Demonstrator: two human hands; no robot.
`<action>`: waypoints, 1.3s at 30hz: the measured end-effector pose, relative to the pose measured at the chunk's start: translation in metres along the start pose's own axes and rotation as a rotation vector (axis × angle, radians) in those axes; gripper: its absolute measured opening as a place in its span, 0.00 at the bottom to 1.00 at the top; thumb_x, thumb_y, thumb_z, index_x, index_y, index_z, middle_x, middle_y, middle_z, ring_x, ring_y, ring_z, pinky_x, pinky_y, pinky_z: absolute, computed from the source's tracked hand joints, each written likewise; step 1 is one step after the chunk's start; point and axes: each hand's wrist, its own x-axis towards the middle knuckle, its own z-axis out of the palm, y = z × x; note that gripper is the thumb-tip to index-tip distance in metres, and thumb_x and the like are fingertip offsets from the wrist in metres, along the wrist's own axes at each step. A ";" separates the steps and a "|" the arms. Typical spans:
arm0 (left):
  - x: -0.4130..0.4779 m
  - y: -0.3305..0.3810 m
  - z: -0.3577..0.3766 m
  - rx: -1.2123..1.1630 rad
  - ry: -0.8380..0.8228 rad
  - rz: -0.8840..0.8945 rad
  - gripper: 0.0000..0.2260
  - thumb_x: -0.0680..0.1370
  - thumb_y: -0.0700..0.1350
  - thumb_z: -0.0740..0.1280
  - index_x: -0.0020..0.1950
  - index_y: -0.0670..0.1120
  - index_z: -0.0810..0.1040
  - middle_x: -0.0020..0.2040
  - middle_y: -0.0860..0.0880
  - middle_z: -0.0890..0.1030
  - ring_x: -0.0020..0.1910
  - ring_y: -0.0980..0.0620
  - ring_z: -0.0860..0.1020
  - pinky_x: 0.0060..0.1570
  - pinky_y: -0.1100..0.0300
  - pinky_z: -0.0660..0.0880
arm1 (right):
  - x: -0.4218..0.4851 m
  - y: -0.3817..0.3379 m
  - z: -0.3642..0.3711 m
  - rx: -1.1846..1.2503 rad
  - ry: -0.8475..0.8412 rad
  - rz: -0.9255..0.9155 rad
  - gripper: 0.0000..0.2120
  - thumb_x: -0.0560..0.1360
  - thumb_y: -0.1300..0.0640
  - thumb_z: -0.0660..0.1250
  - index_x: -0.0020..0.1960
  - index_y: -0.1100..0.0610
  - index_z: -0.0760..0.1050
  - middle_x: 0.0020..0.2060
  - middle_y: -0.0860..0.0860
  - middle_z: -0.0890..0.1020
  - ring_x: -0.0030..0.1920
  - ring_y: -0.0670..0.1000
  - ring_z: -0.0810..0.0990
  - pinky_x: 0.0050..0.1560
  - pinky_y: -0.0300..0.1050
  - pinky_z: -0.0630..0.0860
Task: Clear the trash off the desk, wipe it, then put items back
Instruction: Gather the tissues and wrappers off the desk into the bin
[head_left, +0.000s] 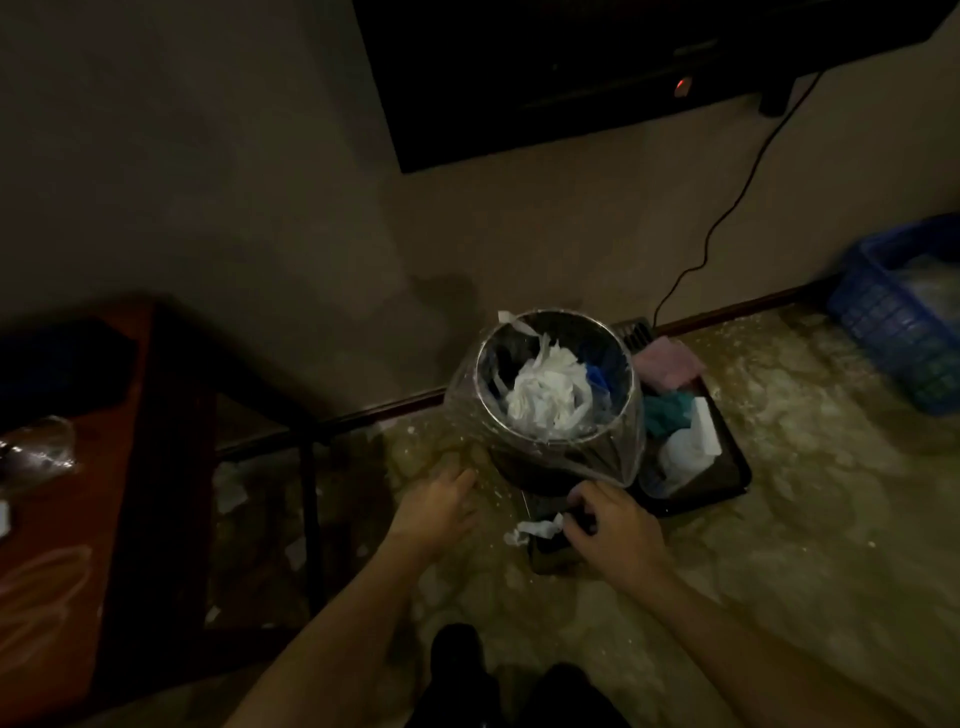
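My left hand (441, 506) hangs open, fingers loosely spread, over the floor (805, 519) just beside the foot of the trash bin (479, 374). My right hand (610, 527) has its fingers curled, set on a dark flat thing (550, 555) lying on the floor in front of the bin. A crumpled white tissue (535, 530) sits right at its fingertips, but in this dim light I cannot tell whether the hand grips it or only touches it. The bin is round, lined with a clear bag and heaped with white paper (550, 395). Touching it on the right is a black tray (737, 470) holding pink, teal and white cloths. The reddish-brown desk (78, 519) stands at the left, well apart from the bin. A blue basket (883, 332) sits at the far right by the wall.
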 end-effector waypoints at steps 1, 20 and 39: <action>0.004 -0.002 0.009 0.022 -0.032 0.014 0.21 0.78 0.54 0.64 0.69 0.52 0.66 0.65 0.50 0.71 0.57 0.48 0.76 0.51 0.55 0.74 | -0.005 0.005 0.013 0.001 -0.041 0.023 0.10 0.73 0.49 0.67 0.52 0.51 0.76 0.49 0.48 0.79 0.50 0.49 0.78 0.41 0.45 0.76; 0.074 -0.063 0.204 -0.120 -0.086 -0.053 0.22 0.79 0.52 0.63 0.72 0.52 0.63 0.69 0.51 0.64 0.61 0.50 0.73 0.52 0.56 0.75 | 0.044 0.098 0.212 -0.392 -0.337 0.095 0.25 0.77 0.54 0.61 0.73 0.48 0.59 0.69 0.49 0.63 0.67 0.53 0.63 0.65 0.48 0.65; 0.030 -0.057 0.101 -0.118 -0.017 -0.023 0.17 0.80 0.50 0.60 0.68 0.52 0.66 0.64 0.52 0.70 0.56 0.52 0.75 0.51 0.60 0.72 | 0.012 0.024 0.130 0.034 0.051 -0.169 0.07 0.69 0.59 0.71 0.44 0.51 0.75 0.41 0.43 0.76 0.42 0.44 0.76 0.33 0.38 0.75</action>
